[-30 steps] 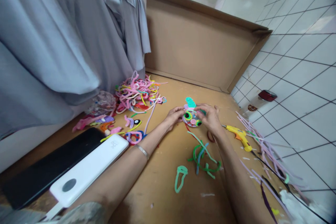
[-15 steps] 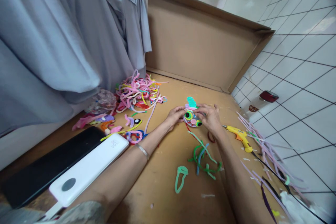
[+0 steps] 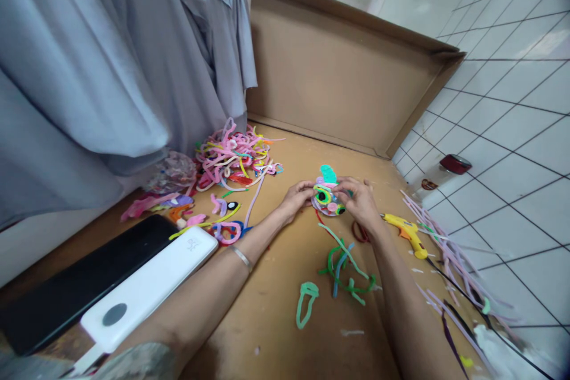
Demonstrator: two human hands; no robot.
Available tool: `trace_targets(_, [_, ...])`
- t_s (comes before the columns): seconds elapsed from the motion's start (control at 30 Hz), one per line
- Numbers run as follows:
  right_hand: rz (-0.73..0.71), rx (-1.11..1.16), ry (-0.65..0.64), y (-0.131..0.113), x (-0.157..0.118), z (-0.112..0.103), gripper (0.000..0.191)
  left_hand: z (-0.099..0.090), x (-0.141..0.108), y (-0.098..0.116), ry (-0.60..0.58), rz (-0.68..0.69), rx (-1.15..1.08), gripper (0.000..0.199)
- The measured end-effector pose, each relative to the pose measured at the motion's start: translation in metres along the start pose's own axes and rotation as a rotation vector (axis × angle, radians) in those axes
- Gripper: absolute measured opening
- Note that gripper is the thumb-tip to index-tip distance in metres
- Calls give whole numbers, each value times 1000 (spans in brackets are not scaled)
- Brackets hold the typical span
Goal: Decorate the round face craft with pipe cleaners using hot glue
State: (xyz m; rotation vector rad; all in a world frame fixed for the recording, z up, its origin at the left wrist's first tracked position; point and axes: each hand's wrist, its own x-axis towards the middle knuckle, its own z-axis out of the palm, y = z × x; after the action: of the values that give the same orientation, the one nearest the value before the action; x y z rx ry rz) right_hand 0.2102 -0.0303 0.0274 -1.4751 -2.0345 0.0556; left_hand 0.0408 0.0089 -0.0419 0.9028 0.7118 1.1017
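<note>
At the centre of our dial, with twelve toward the far cardboard panel (image 3: 351,74), lies the round craft piece (image 3: 332,207), between both hands on the brown work surface (image 3: 262,320). The left hand (image 3: 296,201) grasps its rim at nine o'clock; the fingers of the right hand (image 3: 358,200) bend onto it at two, though we cannot tell whether they pinch it or merely press. We judge the work well advanced: the piece bears two eye-like rounds, a pink spot and, at twelve, a turquoise tab (image 3: 328,174). Loose green strands (image 3: 352,259) at five and a pale green loop (image 3: 309,290) at six lie apart from it; whether any belong to it, we cannot say. Beyond, we note the yellow glue gun (image 3: 404,229) between three and four, and a heap of fuzzy stems (image 3: 234,157) at ten. The fingers hide parts of the rim, its underside is unseen, and the fine detail is too small to read.
</note>
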Motion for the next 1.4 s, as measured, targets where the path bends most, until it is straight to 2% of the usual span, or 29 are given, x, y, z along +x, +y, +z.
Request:
trace_targets(0.2, [0, -20, -35, -2, 0, -2, 20, 4, 4, -1, 3, 4, -94, 47])
trace_targets(0.33, [-18, -17, -39, -3, 0, -2, 20, 6, 3, -2, 19, 46, -81, 52])
trace_targets(0.93, [-1, -60, -52, -8, 1, 1, 19, 6, 3, -4, 93, 58, -32, 31])
trace_targets(1.03, [8, -70, -64, -9, 2, 1, 19, 8, 3, -6, 199, 179, 67, 25])
trace_targets(1.17, [-2, -51, -59, -10, 2, 1, 21, 11, -5, -4, 348, 460, 342, 12])
trace_targets(1.23, [-6, -46, -56, -10, 1, 2, 23, 12, -13, -2, 333, 622, 514, 8])
trace_targets(1.3, [-7, -45, -47, -10, -1, 3, 24, 14, -22, -1, 268, 757, 655, 14])
trace_targets(1.4, [-12, -46, -23, -11, -2, 4, 23, 17, -31, -3, 151, 859, 776, 26])
